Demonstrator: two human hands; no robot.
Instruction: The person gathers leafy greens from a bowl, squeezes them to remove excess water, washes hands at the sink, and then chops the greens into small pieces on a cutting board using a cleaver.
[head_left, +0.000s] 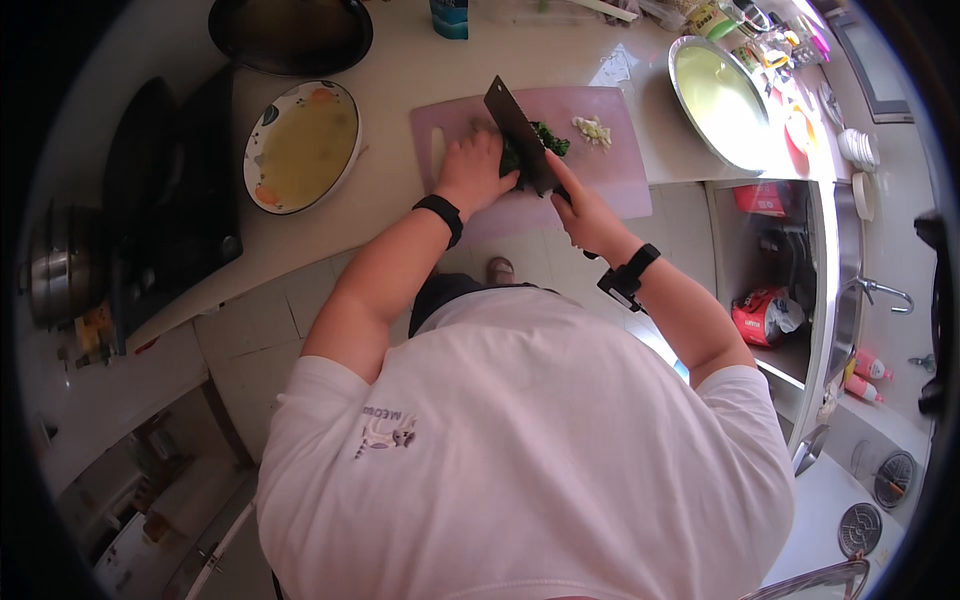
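On a pink plastic cutting board (615, 184), my left hand (474, 171) presses down on a bunch of dark green leafy vegetable (511, 159), which its fingers partly cover. My right hand (589, 214) grips a cleaver (521, 135) by its dark handle, the forefinger laid along the blade. The broad blade stands just right of my left fingers, amid the greens. Cut greens (551, 140) lie to the right of the blade. A small heap of chopped pale pieces, perhaps garlic (592, 131), sits farther right on the board.
Left of the board is an oval patterned dish (302, 148) of yellowish liquid, with a black pan (291, 34) behind it and a dark stove (172, 195) beyond. A large metal basin (720, 105) stands on the right, near jars (712, 21). Below the counter, a cabinet (769, 262) stands open.
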